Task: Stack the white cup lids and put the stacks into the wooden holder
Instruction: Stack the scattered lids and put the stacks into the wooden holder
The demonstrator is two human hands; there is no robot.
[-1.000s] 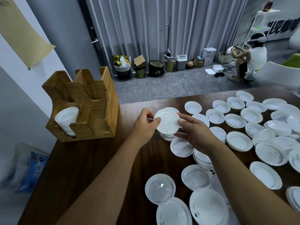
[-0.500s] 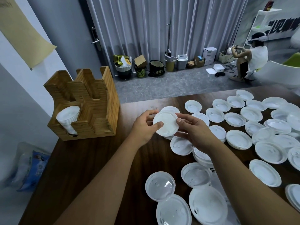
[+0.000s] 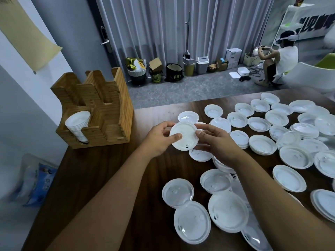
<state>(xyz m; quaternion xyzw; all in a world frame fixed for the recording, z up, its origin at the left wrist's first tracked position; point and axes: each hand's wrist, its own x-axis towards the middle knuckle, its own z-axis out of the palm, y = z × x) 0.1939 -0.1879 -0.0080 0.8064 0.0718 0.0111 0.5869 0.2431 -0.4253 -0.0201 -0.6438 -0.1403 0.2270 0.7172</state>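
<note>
You're holding one white lid [image 3: 183, 136] up above the table [image 3: 101, 178], your left hand [image 3: 159, 138] pinching its left rim with thumb on top, your right hand [image 3: 217, 142] gripping its right edge. Loose lids [image 3: 262, 144] are lying scattered to your right, and the wooden holder [image 3: 101, 109] is sitting at far left, carrying one stack [image 3: 78, 125].

Dim, cool indoor light, soft shadows only. Faint sheen on the dark table [image 3: 101, 178]. Wide-angle bending curves the frame edges; blur smears the lower left and far right corners.
</note>
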